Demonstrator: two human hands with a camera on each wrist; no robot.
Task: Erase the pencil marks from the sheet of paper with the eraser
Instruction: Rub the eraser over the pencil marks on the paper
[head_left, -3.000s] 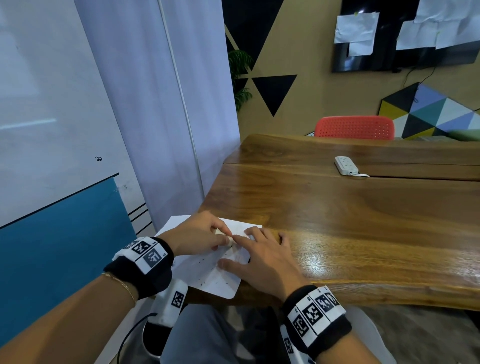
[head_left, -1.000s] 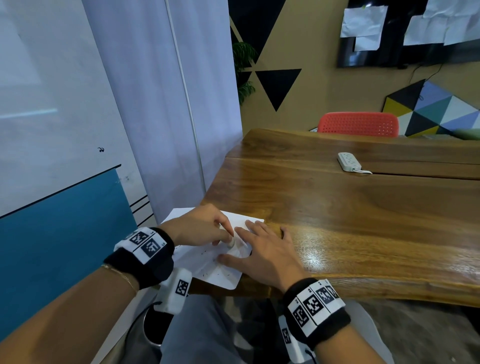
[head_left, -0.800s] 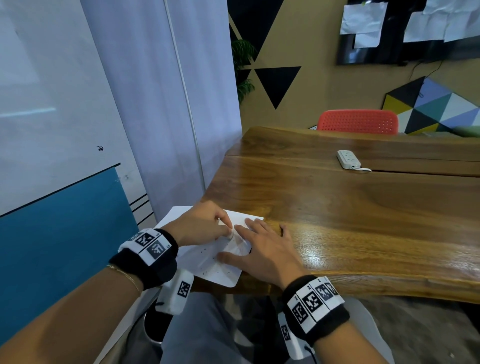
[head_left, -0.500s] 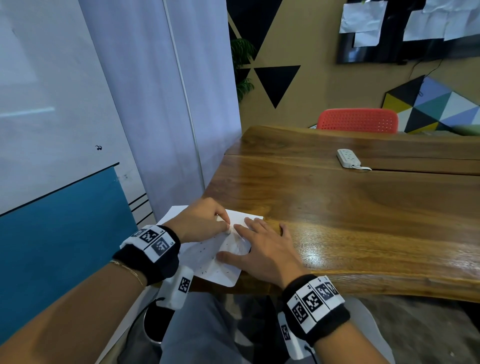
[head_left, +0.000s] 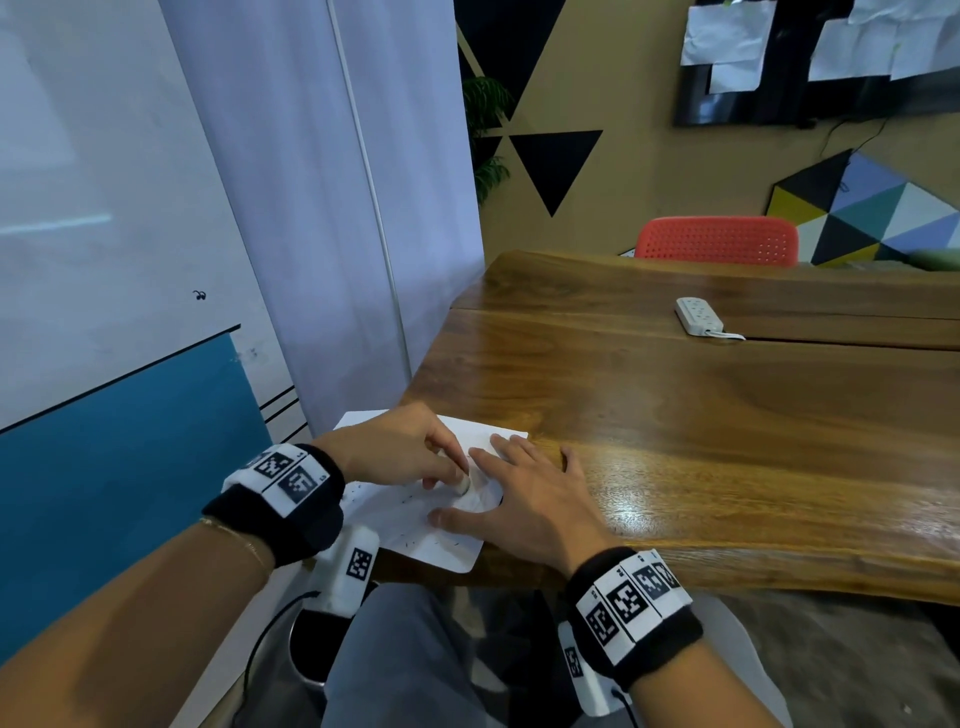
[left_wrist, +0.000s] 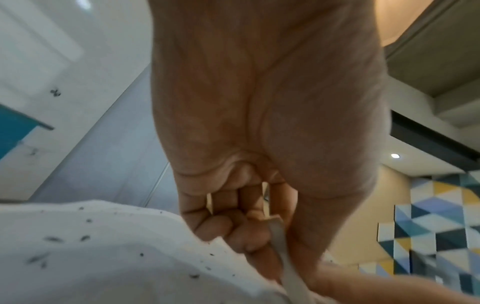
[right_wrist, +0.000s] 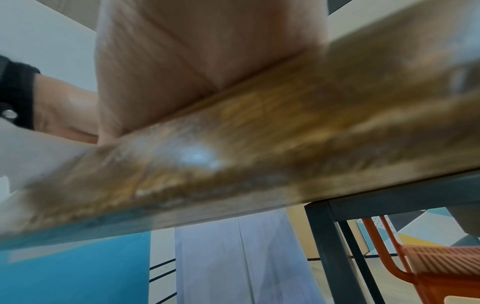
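Two hands meet over the paper (head_left: 415, 514) at the lower centre of the head view, on the near left corner of the table (head_left: 701, 415). The left hand (head_left: 400, 452) curls its fingertips round the eraser (head_left: 462, 484), a small pale block pressed down onto the sheet; in the left wrist view the fingers (left_wrist: 231, 224) are bunched tight, with dark crumbs scattered over the white surface at lower left. The right hand (head_left: 524, 499) lies flat with fingers spread and straight, pinning the sheet just right of the eraser, thumb toward the near edge. The paper is thin, light and limp, and it already puckers between the two hands, so it would likely crease or tear if rubbed hard without bracing; holding it taut close beside the rubbing spot looks the sound way. Its near corner overhangs the table edge, unsupported. The eraser seems firm yet slightly yielding, best pinched low near its working end. Whether any marks remain beneath the hands cannot be told. A power strip (head_left: 698, 316) lies well apart at upper right.
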